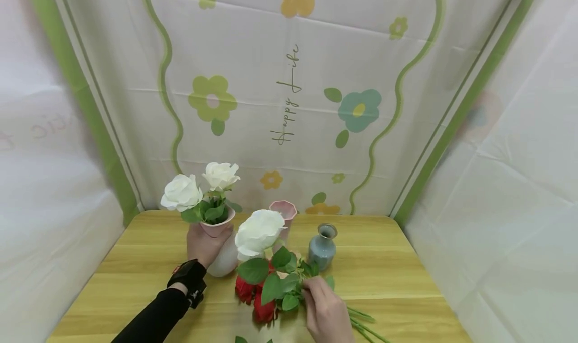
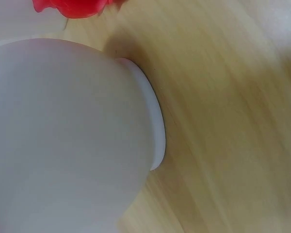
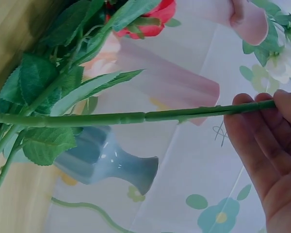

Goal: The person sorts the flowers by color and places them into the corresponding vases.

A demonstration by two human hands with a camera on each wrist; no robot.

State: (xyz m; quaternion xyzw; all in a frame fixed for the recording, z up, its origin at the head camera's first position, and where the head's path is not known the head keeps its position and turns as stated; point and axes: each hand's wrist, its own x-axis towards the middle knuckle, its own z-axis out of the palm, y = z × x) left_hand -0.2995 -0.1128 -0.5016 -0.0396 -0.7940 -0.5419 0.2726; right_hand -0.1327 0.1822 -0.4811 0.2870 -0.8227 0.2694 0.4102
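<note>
My left hand (image 1: 205, 245) grips the neck of a rounded vase (image 1: 224, 261), pink at the mouth and whitish below. Two white roses (image 1: 181, 192) with green leaves stand in its mouth. In the left wrist view, the vase's pale body (image 2: 72, 131) and its foot on the table show, but not the hand. My right hand (image 1: 327, 310) holds a white rose (image 1: 259, 231) by its stem above the table. The right wrist view shows that green stem (image 3: 111, 119) pinched between the thumb and fingers of the right hand (image 3: 276, 150).
Red roses (image 1: 264, 308) lie on the wooden table (image 1: 406, 283), their loose stems (image 1: 361, 320) reaching right. Behind them stand a pink faceted vase (image 1: 283, 210) and a blue-grey vase (image 1: 321, 250). A flower-printed cloth (image 1: 253, 57) hangs at the back.
</note>
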